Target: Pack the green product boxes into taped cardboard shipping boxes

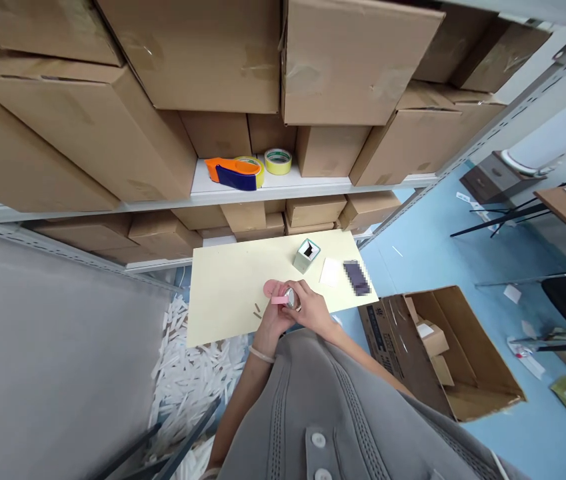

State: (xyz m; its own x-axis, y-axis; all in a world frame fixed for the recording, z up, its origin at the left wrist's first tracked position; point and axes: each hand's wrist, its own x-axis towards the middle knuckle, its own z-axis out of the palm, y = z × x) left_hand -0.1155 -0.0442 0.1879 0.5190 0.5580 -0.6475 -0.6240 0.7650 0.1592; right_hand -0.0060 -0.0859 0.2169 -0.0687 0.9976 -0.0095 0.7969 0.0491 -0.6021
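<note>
Both of my hands meet over the near edge of a pale yellow table. My right hand is closed round a small pink object with a shiny silver round part. My left hand curls under the same object and supports it; a light band circles that wrist. A small pale green box with an open top stands a little beyond my hands. A white card lies to its right, beside a dark blurred flat item. Two tiny brown bits lie left of my hands.
Shelves stacked with cardboard boxes fill the back. An orange and blue tape dispenser and a yellow tape roll sit on a shelf. An open carton stands on the blue floor at right. White foam strips are piled at lower left.
</note>
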